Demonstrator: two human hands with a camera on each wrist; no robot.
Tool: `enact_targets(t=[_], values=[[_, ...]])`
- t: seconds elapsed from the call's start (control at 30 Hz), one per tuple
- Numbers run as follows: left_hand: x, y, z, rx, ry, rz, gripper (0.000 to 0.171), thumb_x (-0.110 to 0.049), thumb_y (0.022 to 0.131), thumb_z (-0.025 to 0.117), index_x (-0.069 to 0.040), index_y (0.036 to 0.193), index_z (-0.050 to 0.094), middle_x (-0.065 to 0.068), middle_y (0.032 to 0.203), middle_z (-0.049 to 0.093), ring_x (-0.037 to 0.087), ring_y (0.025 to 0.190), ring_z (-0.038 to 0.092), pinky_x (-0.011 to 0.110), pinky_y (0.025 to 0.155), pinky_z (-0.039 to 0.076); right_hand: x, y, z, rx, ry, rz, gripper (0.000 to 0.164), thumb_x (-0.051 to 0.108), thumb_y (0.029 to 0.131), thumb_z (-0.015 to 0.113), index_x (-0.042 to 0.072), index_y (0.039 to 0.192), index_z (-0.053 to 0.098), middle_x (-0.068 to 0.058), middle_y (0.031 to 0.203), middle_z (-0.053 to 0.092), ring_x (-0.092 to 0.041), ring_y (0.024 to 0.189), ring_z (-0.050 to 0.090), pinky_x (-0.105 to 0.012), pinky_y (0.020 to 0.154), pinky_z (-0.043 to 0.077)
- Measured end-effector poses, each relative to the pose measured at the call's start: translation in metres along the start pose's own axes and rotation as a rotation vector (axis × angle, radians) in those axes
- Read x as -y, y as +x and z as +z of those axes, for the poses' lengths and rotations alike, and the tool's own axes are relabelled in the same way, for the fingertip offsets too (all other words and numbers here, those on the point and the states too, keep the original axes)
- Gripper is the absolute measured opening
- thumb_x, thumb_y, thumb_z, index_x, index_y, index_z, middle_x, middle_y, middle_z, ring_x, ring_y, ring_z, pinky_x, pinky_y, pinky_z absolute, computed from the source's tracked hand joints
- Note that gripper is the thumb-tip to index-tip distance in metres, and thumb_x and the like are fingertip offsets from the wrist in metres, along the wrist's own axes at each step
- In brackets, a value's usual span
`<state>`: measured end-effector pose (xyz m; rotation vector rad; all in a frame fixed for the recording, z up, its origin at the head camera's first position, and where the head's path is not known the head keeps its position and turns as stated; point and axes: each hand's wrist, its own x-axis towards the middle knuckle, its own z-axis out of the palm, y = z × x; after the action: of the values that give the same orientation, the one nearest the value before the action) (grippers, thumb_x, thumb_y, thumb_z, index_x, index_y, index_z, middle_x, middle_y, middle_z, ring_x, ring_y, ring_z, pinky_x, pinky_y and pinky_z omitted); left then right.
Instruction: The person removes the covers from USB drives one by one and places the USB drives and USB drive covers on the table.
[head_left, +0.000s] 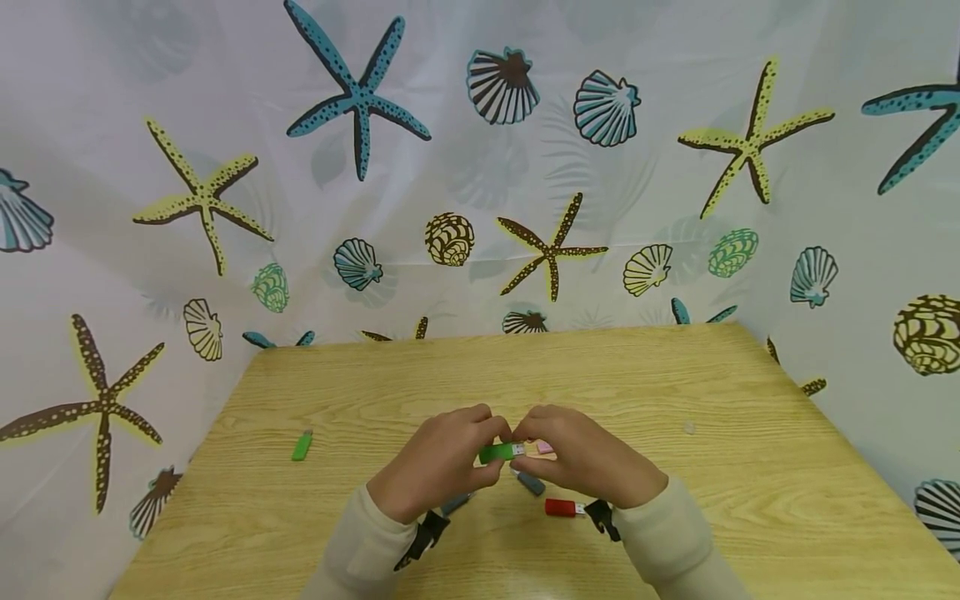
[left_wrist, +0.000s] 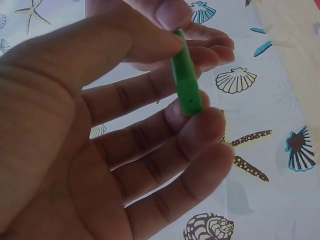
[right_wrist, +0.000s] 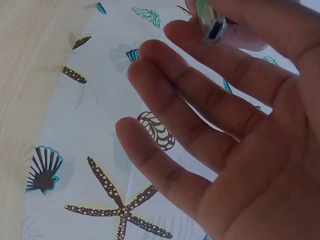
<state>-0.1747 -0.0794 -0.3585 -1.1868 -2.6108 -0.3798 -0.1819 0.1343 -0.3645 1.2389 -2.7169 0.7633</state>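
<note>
My left hand pinches a green USB flash drive between thumb and fingertips; its plain green end faces the left wrist camera. At the drive's other end, the metal connector points toward my right hand. The right thumb and index finger close around that end. In the right wrist view a glossy, see-through cap shows over it, and the other right fingers are loosely extended. Below the hands lie a blue-grey USB flash drive and a red one, both with connectors showing.
A pink flash drive is partly hidden behind the right hand. Another blue-grey one lies by the left wrist. A second green drive rests far left, and a small clear piece lies to the right on the wooden table.
</note>
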Motion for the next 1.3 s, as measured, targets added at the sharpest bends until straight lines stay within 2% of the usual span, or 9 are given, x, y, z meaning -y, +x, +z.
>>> enact_targets(t=[0.2,0.43,0.83,1.3], values=[[-0.0016,0.0002,-0.0011,0.001,-0.007,-0.015,0.014,-0.022,0.085,0.07,-0.016,0.099,0.07,-0.006,0.083,0.058,0.004,0.061,0.048,0.02,0.055,0.045,-0.0011,0.0005,0.0006,-0.003,-0.006,-0.023,0.019,0.024,0.089,0.068,0.01,0.102,0.071,0.002,0.097,0.067,-0.008,0.087,0.061,-0.031,0.076,0.054],[-0.0019,0.0009,-0.0014,0.022,-0.005,-0.03,0.022,-0.03,0.084,0.074,-0.016,0.101,0.07,-0.005,0.088,0.06,0.004,0.064,0.052,0.02,0.058,0.048,-0.0007,0.0006,-0.0009,-0.014,-0.01,-0.043,0.015,0.024,0.089,0.069,0.011,0.098,0.072,0.005,0.092,0.067,-0.008,0.081,0.061,-0.028,0.072,0.053],[-0.0015,0.0002,-0.0023,0.028,-0.025,-0.021,0.022,-0.031,0.084,0.073,-0.017,0.1,0.071,-0.006,0.089,0.062,0.004,0.066,0.054,0.02,0.059,0.049,0.0012,0.0,-0.0036,0.002,-0.021,-0.045,0.015,0.025,0.089,0.069,0.014,0.097,0.073,0.009,0.089,0.066,-0.003,0.078,0.058,-0.026,0.07,0.052],[-0.0023,-0.0008,-0.0089,0.044,-0.07,0.001,0.02,-0.029,0.086,0.072,-0.016,0.1,0.072,-0.006,0.092,0.063,0.003,0.07,0.055,0.019,0.062,0.05,0.0047,-0.0022,-0.006,-0.027,-0.05,-0.077,0.016,0.028,0.09,0.068,0.014,0.096,0.073,0.01,0.088,0.065,-0.002,0.077,0.057,-0.025,0.069,0.052]])
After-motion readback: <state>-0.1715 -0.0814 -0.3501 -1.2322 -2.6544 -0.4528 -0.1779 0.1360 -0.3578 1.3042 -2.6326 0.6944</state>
